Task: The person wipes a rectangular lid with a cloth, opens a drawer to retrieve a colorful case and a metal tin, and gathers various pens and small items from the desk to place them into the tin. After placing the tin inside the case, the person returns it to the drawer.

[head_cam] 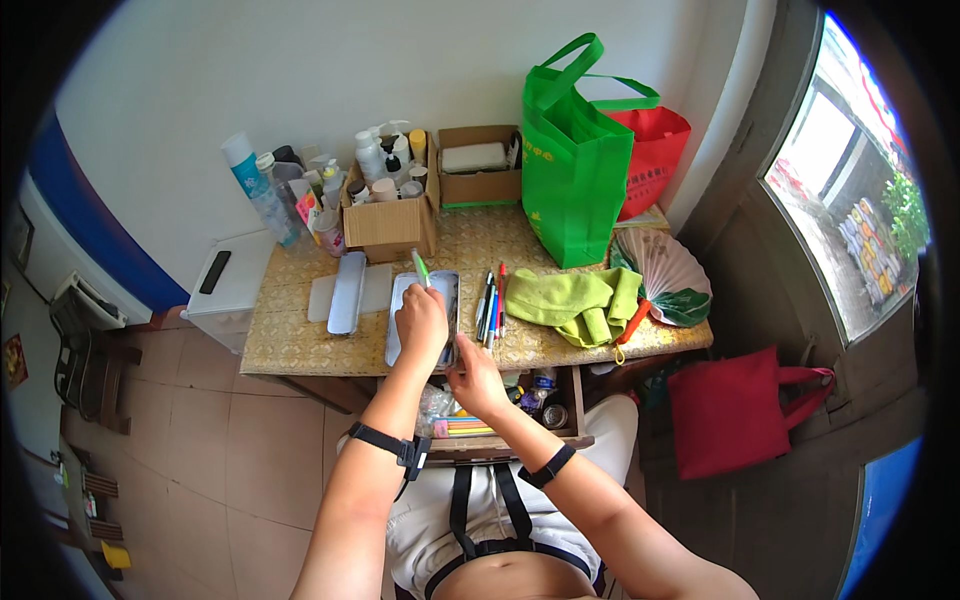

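Observation:
My left hand holds a green and white pen upright over an open pencil case on the patterned tabletop. Beside it my right hand rests at the case's near right corner, fingers around the edge; whether it grips the case is unclear. Dark, slim items lie in the right part of the case, partly hidden by my left hand. Several pens lie in a row just right of the case. To the left, a long pale lid or tray lies across a translucent sheet.
An open drawer full of small items juts out below my hands. Green cloth and a folding fan lie at the right. Behind stand bottles, a cardboard box, a second box, a green bag and a red bag.

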The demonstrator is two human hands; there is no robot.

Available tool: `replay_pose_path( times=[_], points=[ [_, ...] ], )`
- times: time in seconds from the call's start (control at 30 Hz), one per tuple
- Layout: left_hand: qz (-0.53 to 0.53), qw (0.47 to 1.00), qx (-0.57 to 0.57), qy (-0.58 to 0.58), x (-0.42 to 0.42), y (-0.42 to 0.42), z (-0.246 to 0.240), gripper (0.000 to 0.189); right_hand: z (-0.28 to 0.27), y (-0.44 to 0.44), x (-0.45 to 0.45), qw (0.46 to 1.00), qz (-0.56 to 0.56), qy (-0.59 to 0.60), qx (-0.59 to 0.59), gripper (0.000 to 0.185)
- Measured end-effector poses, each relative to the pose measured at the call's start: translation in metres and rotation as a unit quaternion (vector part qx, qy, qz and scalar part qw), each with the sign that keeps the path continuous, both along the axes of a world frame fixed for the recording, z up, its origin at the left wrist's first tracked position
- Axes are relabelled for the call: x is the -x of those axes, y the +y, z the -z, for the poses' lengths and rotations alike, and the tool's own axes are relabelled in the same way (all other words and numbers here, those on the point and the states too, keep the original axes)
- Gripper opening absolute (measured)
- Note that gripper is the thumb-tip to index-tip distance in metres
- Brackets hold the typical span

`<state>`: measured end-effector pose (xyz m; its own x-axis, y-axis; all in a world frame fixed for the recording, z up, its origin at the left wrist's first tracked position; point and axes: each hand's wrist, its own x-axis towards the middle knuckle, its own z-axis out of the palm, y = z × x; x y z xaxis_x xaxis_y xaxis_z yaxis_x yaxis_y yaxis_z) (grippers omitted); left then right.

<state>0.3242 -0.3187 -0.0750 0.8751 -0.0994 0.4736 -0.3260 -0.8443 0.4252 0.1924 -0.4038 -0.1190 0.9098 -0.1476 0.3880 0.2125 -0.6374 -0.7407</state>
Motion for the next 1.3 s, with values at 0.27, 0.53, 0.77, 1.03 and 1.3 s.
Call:
replay_pose_path(
  times=[0.27, 0.53, 0.77, 1.03, 1.3],
  points=[
    [0.097, 0.900, 0.272, 0.326, -0.014, -0.038, 0.010, 0.036, -0.003, 0.005, 0.003, 0.999, -0.035, -0.015, -0.008, 0.069],
    [0.129, 0.945, 0.136, 0.267, -0.002, -0.066, -0.004, 0.032, -0.010, -0.002, 0.005, 0.998, -0.037, 0.045, -0.021, 0.058],
    [0.168, 0.894, 0.178, 0.376, -0.015, -0.071, 0.022, 0.031, -0.001, -0.006, 0.003, 0.999, -0.034, -0.020, -0.021, 0.057],
    [0.160, 0.943, 0.186, 0.223, -0.004, -0.025, 0.000, 0.027, 0.005, -0.002, 0.006, 0.999, -0.023, -0.024, -0.017, 0.070],
    [0.048, 0.982, -0.098, 0.153, 0.047, 0.020, -0.040, 0.027, -0.002, 0.004, 0.008, 1.000, -0.005, -0.019, -0.011, 0.068]
  ],
)
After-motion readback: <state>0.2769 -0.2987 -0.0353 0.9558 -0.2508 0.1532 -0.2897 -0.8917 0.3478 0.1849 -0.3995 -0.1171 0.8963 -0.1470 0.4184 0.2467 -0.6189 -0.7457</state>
